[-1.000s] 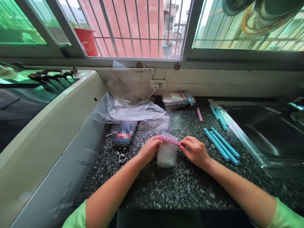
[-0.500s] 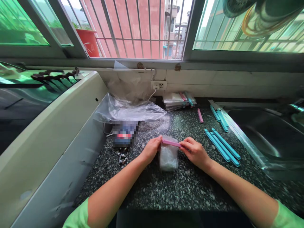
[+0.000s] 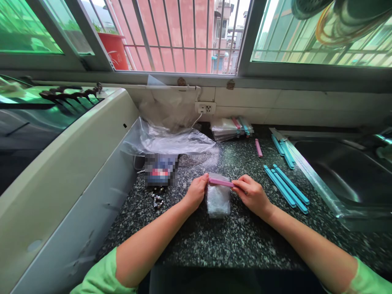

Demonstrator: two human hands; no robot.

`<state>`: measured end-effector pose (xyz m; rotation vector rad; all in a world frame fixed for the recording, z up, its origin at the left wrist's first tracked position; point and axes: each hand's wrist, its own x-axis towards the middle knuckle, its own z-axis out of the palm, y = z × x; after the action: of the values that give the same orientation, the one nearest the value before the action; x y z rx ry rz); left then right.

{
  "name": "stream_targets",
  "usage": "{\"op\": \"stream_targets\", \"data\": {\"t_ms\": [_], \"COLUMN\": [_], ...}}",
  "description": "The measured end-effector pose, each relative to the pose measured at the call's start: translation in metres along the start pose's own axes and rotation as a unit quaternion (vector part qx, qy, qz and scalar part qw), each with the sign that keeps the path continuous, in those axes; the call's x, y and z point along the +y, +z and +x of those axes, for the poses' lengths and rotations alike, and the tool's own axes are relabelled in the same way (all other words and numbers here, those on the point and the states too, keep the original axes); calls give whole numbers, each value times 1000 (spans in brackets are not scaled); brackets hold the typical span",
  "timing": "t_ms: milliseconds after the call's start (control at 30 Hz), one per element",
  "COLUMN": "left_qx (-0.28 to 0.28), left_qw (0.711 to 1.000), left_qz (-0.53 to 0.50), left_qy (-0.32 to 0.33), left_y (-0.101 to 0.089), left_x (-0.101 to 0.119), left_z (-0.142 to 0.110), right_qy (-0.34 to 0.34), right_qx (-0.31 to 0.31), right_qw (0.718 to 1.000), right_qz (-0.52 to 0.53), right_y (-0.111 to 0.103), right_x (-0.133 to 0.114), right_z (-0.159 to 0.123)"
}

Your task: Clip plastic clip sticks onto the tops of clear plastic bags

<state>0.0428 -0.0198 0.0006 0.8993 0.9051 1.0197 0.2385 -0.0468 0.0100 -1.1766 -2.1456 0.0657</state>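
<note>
Speckled countertop [image 3: 239, 245] bears blue clips [image 3: 279, 186] near hands [image 3: 252, 195] gripping pink clip [image 3: 221, 183].

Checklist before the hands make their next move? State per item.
1. Left hand at one end of the pink clip: ok.
2. Right hand on the clip's other end: ok, fingertips there.
3. Clip across the upper part of the clear bag: ok, some plastic shows beyond it.
4. Clip latched along its whole length: cannot tell, too small to see.
5. Blue clips off the bag: ok, they lie beyond the right hand, toward the sink.
6. Spare clips gathered in one place: not ok, the loose blue ones lie in two groups and a spare pink clip lies apart.
</note>
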Motion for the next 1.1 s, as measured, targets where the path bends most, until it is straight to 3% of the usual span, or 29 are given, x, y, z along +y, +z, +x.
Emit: {"op": "stream_targets", "data": {"t_ms": [600, 1100], "left_qx": [6, 9], "left_qw": [1000, 1000], "left_qz": [-7, 9], "left_qy": [2, 28], "left_y": [-4, -1], "left_x": [-6, 13], "left_z": [3, -2], "right_qy": [-2, 25], "right_qx": [36, 92], "right_qw": [999, 988], "right_qz": [19, 118], "right_y": [2, -5], "right_x": [1, -3], "right_z": [0, 7]}}
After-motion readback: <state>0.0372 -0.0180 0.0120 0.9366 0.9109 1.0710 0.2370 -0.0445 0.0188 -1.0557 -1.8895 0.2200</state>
